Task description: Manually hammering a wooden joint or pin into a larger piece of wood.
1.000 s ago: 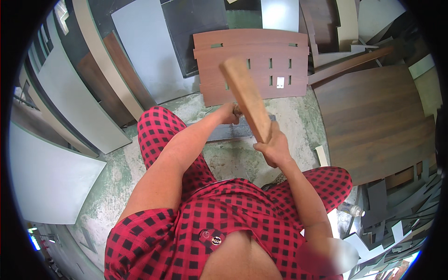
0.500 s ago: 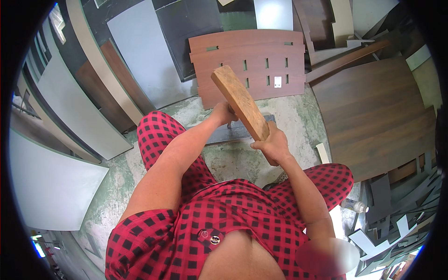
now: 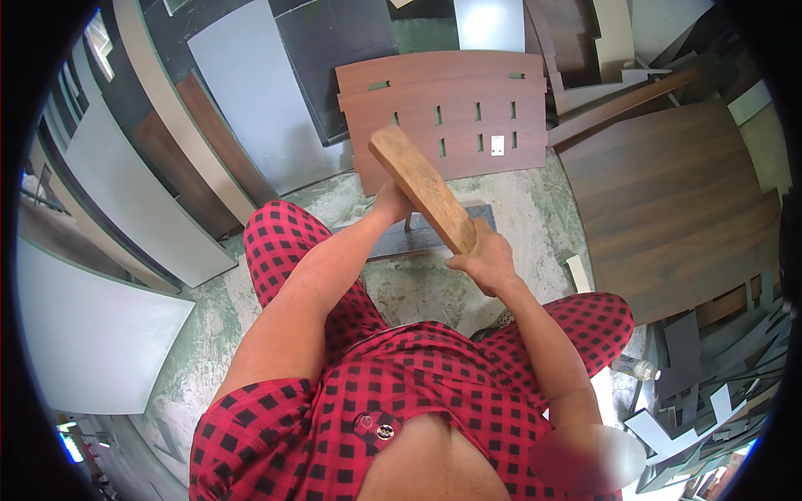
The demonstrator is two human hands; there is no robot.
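Observation:
My right hand (image 3: 487, 260) is closed around the lower end of a thick wooden block (image 3: 424, 190), long and brown, which slants up toward the far left. Behind the block is my left hand (image 3: 393, 203), its fingers curled and mostly hidden. A short, thin, dark thing (image 3: 408, 223) shows just below it, too small to name. Under both hands, a dark grey board (image 3: 393, 243) lies on the floor between my legs.
A reddish-brown slotted panel (image 3: 451, 108) leans ahead. Pale curved panels (image 3: 125, 184) stand on the left. On the right are a large dark brown panel (image 3: 668, 209), a bottle (image 3: 635, 367) and grey offcuts (image 3: 681, 355). The worn floor (image 3: 418, 288) shows between them.
The wooden block's far end has come slightly down and left, and its near end now shows less below my right hand. My left hand has shifted slightly left and is more covered.

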